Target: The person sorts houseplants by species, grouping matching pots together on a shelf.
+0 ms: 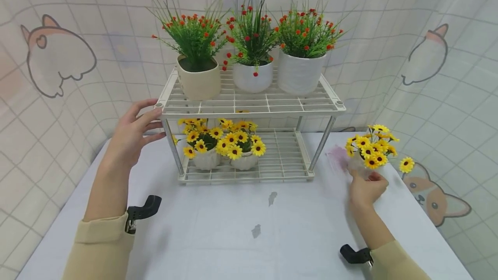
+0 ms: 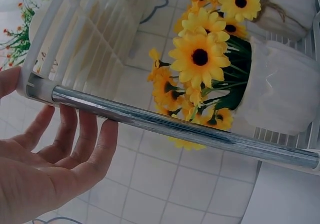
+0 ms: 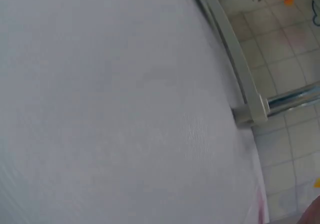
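Note:
A white two-tier wire rack (image 1: 249,113) with silver posts stands on the table. My left hand (image 1: 134,131) holds its upper left corner; in the left wrist view the thumb lies at the corner, and curved fingers (image 2: 95,144) touch beside the metal post (image 2: 185,129). At the right, my right hand (image 1: 367,187) grips a small white pot of yellow daisies (image 1: 371,148), largely covered by the blooms and fingers. Two similar daisy pots (image 1: 206,159) (image 1: 245,161) sit on the lower shelf, towards its left. The right wrist view shows only a sliver of the right hand (image 3: 311,214).
Three larger pots with red-flowered greenery, one cream (image 1: 199,82) and two white (image 1: 253,77) (image 1: 299,72), stand on the upper shelf. A white cloth covers the table (image 1: 218,228), with grey patches and a pink stain. A tiled-pattern curtain (image 1: 116,55) hangs around it.

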Motion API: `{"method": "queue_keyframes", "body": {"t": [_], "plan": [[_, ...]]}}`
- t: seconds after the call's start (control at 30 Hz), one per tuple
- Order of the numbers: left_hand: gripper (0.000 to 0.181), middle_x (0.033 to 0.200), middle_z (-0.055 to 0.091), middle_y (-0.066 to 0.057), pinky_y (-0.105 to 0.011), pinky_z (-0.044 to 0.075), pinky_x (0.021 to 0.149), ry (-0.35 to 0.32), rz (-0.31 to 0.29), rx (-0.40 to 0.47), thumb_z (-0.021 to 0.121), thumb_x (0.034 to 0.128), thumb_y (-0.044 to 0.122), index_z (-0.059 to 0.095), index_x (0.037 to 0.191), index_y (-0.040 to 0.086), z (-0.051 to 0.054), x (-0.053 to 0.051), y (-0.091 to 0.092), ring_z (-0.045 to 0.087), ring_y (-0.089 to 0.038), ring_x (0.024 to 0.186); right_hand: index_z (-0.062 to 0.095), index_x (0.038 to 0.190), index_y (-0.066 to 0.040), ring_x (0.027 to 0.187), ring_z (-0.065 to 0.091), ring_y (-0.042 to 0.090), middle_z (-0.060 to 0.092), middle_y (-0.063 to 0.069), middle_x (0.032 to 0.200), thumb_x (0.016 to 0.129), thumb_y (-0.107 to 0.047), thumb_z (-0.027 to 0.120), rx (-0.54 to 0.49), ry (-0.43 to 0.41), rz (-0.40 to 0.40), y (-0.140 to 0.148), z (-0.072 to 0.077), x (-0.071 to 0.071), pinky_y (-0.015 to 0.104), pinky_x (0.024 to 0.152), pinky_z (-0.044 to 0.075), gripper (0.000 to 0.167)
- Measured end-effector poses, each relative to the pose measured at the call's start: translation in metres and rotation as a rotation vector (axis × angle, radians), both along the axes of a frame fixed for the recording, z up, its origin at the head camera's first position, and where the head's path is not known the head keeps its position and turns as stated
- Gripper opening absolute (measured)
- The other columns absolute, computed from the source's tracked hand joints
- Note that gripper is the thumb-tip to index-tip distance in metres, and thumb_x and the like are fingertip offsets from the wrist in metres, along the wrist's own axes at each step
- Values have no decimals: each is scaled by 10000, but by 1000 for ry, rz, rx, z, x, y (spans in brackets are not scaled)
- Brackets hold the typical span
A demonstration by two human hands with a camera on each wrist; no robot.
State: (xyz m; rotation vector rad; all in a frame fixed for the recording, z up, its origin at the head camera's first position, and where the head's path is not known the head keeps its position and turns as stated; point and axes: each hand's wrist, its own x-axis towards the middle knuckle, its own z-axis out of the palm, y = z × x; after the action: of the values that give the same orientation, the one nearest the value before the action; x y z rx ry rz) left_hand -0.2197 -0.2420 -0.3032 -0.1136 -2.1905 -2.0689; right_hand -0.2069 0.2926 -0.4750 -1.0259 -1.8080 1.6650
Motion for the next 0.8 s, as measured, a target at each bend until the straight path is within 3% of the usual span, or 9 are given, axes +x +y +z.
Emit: {"method": "queue_keyframes", "body": {"t": [0.17,0.37,0.57,0.8], "plan": [[579,1224,629,-40,-227,577,805,-2,-13,31,693,991,412,459,1466,177,-1,-1,-2,631,-210,1049,261,1421,-150,1313,330,234,279,98,1454,895,-316,764,38,-53,-41,18,-7,-9,301,1051,341,746],[574,1217,631,-30,-228,573,816,-4,-16,28,683,998,411,455,1468,174,-3,0,-2,629,-216,1054,97,1562,-161,1495,173,261,123,119,1616,880,-349,800,28,-89,28,30,-15,-18,332,1221,180,997],[577,1224,628,-32,-219,568,817,13,-8,20,678,1000,418,462,1477,176,-2,1,-1,620,-228,1070,117,1575,-169,1525,109,165,102,75,1657,865,-242,835,-14,28,25,32,-17,-30,228,1209,87,1012],[572,1219,638,-28,-230,564,834,13,-3,11,670,1006,413,462,1485,180,-2,-1,0,627,-219,1061,128,1557,-220,1535,83,105,106,11,1686,903,-228,809,-57,5,-12,30,-16,-31,218,1207,69,944]]}}
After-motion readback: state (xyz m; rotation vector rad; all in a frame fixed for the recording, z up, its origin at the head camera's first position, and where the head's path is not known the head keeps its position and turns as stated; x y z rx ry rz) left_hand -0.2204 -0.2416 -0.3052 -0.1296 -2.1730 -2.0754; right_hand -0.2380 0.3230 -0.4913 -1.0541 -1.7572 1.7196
